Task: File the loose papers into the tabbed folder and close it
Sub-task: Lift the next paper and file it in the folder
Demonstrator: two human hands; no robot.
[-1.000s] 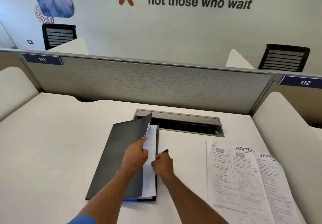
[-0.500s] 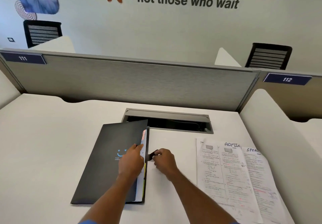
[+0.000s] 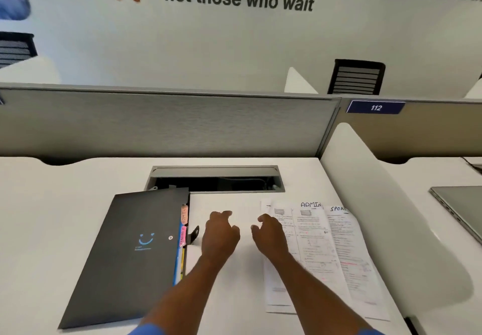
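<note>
Lying closed, folder (image 3: 130, 256) sits left of fingers (image 3: 221, 216).

White desk (image 3: 65, 217) — folder (image 3: 130, 256), papers (image 3: 326, 251), laptop (image 3: 464, 204)

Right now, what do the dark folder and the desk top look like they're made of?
Folder: probably matte plastic or coated card; thin dark grey cover lying flat, with a shiny metal-looking stud. Desk top: smooth white laminate by its look, even low sheen.

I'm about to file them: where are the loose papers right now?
In the head view, the loose papers lie fanned on the right side of the desk, right of the dark folder, with the right hand at their left edge.
</note>
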